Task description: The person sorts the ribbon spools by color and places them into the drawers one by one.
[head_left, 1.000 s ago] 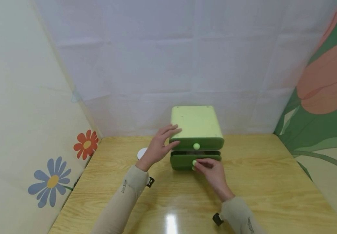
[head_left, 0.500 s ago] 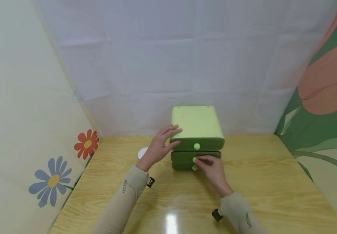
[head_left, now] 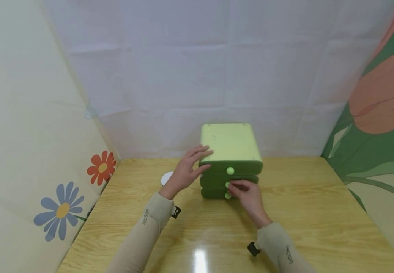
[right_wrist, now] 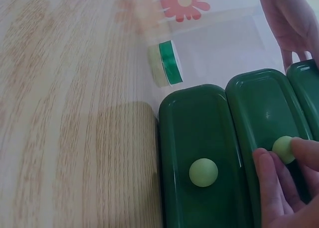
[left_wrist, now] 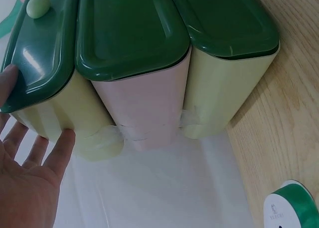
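Note:
A small three-drawer cabinet (head_left: pixel 229 142) stands on the table, with a pale green top and dark green drawer fronts. My left hand (head_left: pixel 184 173) steadies its upper left corner; the fingers are spread and fairly straight, and the thumb lies on the top drawer front (left_wrist: pixel 42 58). My right hand (head_left: pixel 251 201) pinches the round pale green knob (right_wrist: pixel 282 149) of the middle drawer (left_wrist: pixel 132 33) between thumb and fingers. That drawer front sits close to its pink housing. Below it, the bottom drawer's knob (right_wrist: pixel 203 172) is untouched. The drawers' insides are hidden.
A spool of green ribbon (left_wrist: pixel 291 208) with a white face stands on the wooden table (head_left: pixel 303 212), left of the cabinet. Behind the cabinet hangs a white cloth (head_left: pixel 176 76). Flower-printed panels (head_left: pixel 381 91) border both sides.
The middle drawer has slid inward, pushed by my right hand at its knob. The dark gap beneath the top drawer has closed. My left hand has stayed in place.

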`<state>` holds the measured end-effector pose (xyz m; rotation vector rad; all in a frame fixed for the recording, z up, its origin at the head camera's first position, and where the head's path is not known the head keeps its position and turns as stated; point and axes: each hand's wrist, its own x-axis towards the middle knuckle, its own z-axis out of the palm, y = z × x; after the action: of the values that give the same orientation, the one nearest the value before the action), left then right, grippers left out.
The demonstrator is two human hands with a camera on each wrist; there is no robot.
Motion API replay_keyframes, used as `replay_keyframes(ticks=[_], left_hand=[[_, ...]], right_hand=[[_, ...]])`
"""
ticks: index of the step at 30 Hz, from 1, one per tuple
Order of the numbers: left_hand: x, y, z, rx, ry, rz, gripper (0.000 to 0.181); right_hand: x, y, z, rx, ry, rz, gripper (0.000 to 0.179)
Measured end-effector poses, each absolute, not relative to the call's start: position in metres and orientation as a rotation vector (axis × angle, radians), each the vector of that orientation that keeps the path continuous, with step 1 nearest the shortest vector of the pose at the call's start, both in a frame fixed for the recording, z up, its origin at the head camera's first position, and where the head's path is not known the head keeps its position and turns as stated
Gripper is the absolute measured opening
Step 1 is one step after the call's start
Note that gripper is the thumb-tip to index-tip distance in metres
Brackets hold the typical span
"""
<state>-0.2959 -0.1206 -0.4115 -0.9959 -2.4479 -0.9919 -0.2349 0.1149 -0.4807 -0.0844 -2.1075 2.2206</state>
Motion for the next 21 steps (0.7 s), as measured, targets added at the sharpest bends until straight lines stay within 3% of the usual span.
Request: replay_keyframes(ticks=[21], left_hand=[[-0.2957, -0.1216, -0.4120, -1.002, -2.438, -1.021, 0.048]], right_hand=[[-0.2316, 0.1158, -0.4835, -0.057, -2.090, 2.229, 0.026]])
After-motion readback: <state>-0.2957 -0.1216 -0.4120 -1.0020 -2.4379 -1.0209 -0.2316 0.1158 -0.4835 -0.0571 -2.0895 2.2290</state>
